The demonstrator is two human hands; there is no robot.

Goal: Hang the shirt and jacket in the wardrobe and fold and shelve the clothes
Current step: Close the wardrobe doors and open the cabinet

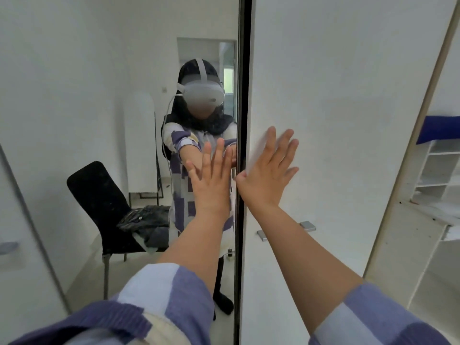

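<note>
On the wardrobe's mirrored door (99,120) the left hand (211,180) presses flat, fingers spread; the right hand (268,170), likewise splayed, presses the white door (348,95).

We find no readable text, label, brand, number or sign anywhere in this view.

The person wears a knitted patchwork sweater (154,290) in purple, pale blue and cream blocks, its ribbed sleeves pushed up the forearms. At 11 o'clock, the mirror (99,95) reflects a white strapped headset (202,94), a white cable and a dark headscarf.
</note>
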